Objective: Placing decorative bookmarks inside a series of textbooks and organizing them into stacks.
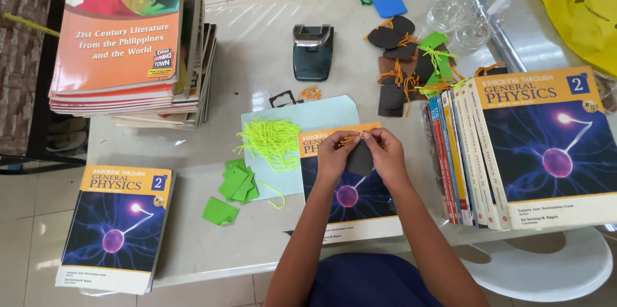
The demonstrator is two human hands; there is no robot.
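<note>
Both hands meet over the middle of the pale glossy table (pixel 257 43), above a purple-and-orange textbook (pixel 350 198) lying flat in front of the person. The left hand (pixel 334 153) and the right hand (pixel 385 151) hold a small dark foam tag (pixel 360 159) between them; the fingers of each hand are closed in a pinch on its upper edge, where a short piece of orange yarn (pixel 349 140) shows between the fingertips. Just left of the hands, a tangle of neon-green yarn pieces (pixel 273 140) lies on a light blue sheet of paper (pixel 321 117), and beside that sits a loose cluster of green foam tags (pixel 234 185). Farther up the table stands a dark metal hole punch (pixel 313 51), and to its right a heap of dark and green tags with yarn already tied on (pixel 411 66). To the right of the hands, a row of textbooks (pixel 514 146) is stacked overlapping. Another copy of the textbook (pixel 116 226) lies at the table's left front corner, and a tall pile of books with an orange cover on top (pixel 128 43) stands at the far left.
</note>
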